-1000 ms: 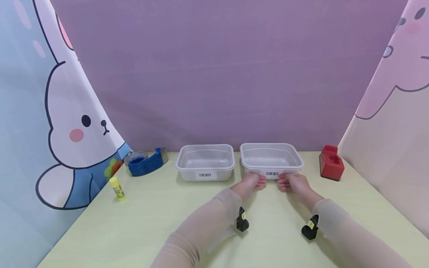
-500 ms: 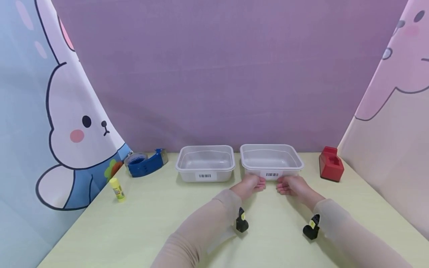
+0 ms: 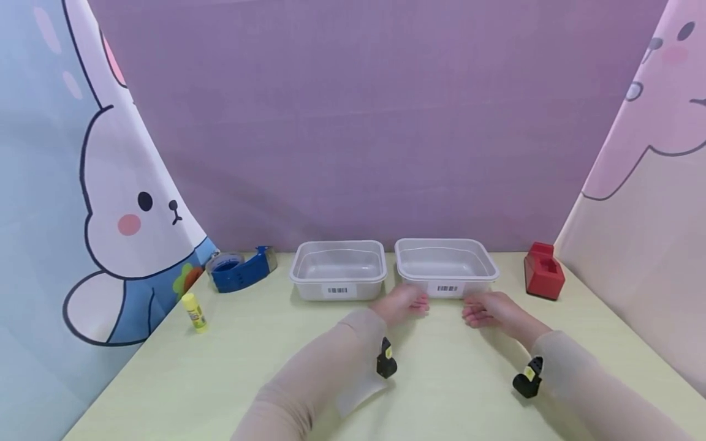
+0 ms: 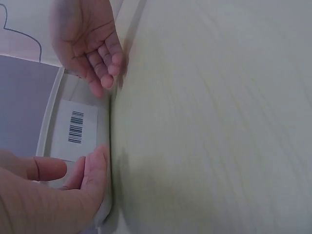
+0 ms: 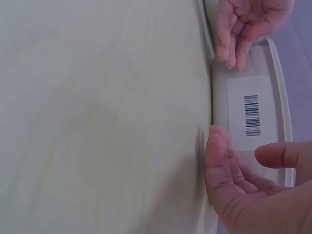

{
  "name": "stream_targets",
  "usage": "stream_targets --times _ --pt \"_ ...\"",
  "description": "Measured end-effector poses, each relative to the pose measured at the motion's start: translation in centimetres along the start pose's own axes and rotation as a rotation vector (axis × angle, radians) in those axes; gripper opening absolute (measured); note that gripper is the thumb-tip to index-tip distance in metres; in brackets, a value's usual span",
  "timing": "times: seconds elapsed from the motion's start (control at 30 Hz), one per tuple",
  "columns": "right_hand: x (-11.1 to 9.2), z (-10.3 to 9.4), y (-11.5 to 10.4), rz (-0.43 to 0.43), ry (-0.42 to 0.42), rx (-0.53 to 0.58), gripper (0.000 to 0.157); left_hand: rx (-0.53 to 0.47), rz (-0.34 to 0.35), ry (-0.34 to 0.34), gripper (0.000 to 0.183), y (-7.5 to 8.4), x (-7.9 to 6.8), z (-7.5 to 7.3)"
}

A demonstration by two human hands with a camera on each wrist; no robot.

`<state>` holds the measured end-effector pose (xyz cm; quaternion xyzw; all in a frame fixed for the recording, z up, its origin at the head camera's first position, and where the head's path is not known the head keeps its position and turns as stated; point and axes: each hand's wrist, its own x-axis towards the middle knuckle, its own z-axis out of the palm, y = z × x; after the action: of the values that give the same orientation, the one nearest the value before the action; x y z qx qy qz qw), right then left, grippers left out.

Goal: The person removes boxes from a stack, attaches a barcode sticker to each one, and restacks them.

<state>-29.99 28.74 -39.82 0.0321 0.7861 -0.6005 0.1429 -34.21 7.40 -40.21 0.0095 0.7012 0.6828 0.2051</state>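
Two white plastic containers stand side by side at the back of the table, a left container (image 3: 337,269) and a right container (image 3: 447,264). Each bears a white barcode label on its front; the label on the right one (image 4: 74,129) lies flat. At the front of the right container my left hand (image 3: 401,302) is just left of the label, fingers loosely bent around nothing. To the label's right is my right hand (image 3: 493,310), its fingers also loosely bent and holding nothing. Whether the fingertips still touch the container I cannot tell.
A blue tape dispenser (image 3: 242,272) and a yellow glue stick (image 3: 194,312) stand on the left. At the right is a red tape dispenser-like object (image 3: 543,272). A pale, paper-like piece (image 3: 361,395) lies beside my left forearm. A purple backdrop (image 3: 353,122) rises behind the containers.
Both hands have drawn apart from the label, the left one leftward and the right one rightward. More of the pale piece shows beside the left forearm. The containers stay in place.
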Motion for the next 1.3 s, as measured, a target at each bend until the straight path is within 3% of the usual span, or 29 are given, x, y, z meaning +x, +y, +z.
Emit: stream_targets --times 0.33,0.57,0.87,1.07,1.17,1.3 --pt "-1.3 -0.5 -1.7 -0.076 -0.072 -0.065 0.045 0.098 0.038 -0.043 0.031 1.4 -2.6 -2.2" --pt "-1.9 -1.3 -4.0 -0.141 -0.101 -0.097 0.043 0.113 0.086 -0.079 0.032 3.4 -4.2 -4.4" --pt "-2.4 -3.5 -6.6 -0.229 -0.004 -0.166 0.057 0.182 0.167 -0.094 0.04 6.1 -4.5 -8.9" --pt "-2.0 -4.7 -7.2 -0.195 0.081 -0.201 0.075 0.327 0.244 -0.133 0.046 7.1 -5.6 -12.5" --pt "-1.6 -4.9 -7.4 -0.183 0.105 -0.226 0.081 0.39 0.293 -0.096 0.048 7.0 -6.5 -14.4" --pt "-0.8 -5.3 -7.3 -0.158 0.143 -0.234 0.085 0.429 0.332 0.013 0.049 6.4 -6.8 -16.4"
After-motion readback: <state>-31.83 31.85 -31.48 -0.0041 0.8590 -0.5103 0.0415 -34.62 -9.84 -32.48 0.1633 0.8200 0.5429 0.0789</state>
